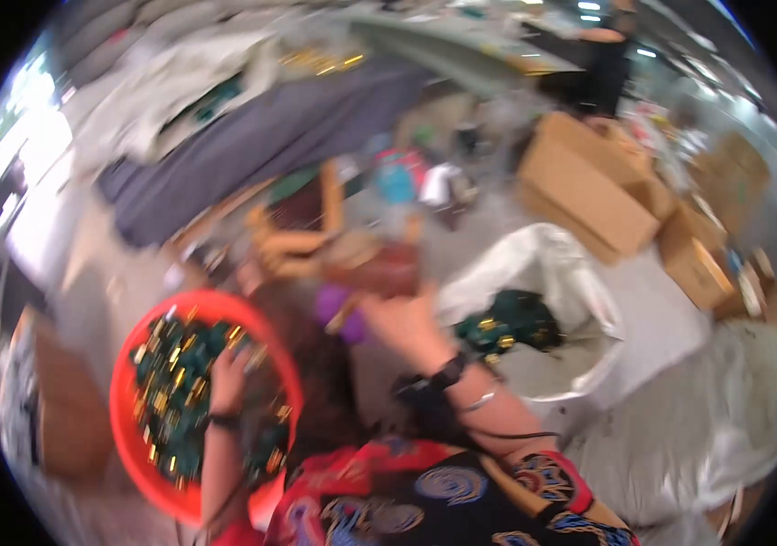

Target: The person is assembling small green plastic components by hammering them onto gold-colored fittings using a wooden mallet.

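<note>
My left hand (pixel 228 378) reaches into an orange-red basin (pixel 122 382) filled with dark green pieces with gold metal parts (pixel 175 391). Its blurred fingers look apart, over the pieces. My right hand (pixel 402 323) is in front of me, between the basin and a white sack. Its fingers look closed beside a purple thing (pixel 327 305), with a small gold-coloured bit at the fingertips; blur hides what it is. The white sack (pixel 602 318) stands open to the right, with more dark green and gold pieces (pixel 520 323) inside.
A small wooden chair or stool (pixel 288 241) stands ahead, near a grey cloth-covered bundle (pixel 288 136). Cardboard boxes (pixel 580 187) lie at the far right. A pale plastic-wrapped sack (pixel 698 428) sits at the near right; another carton (pixel 70 400) stands left of the basin.
</note>
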A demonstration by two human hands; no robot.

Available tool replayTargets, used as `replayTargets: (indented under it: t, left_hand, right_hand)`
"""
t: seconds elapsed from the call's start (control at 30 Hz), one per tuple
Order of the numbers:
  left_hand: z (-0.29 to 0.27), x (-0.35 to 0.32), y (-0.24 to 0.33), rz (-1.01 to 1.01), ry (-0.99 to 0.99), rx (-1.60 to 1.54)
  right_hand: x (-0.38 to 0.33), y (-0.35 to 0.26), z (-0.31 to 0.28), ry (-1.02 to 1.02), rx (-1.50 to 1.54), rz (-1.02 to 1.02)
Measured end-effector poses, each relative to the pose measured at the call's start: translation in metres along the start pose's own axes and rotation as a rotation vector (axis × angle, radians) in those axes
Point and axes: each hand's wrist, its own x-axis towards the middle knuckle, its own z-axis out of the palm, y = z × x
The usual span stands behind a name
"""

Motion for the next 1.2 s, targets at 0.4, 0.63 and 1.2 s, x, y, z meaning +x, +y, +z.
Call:
replayTargets:
  t: [0.4, 0.63, 1.2]
  left_hand:
    - [0.12, 0.072, 0.005, 0.0, -0.14, -0.196]
    - [0.146, 0.079, -0.008, 0.144, 0.037, 0.076]
    - [0.14, 0.062, 0.013, 0.845, 0.106, 0.485]
  right_hand:
    - [0.023, -0.007, 0.009, 0.223, 0.047, -0.364]
    - [0.026, 0.0, 0.022, 0.206, 0.037, -0.348]
    - [0.041, -0.006, 0.032, 0.051, -0.086, -0.511]
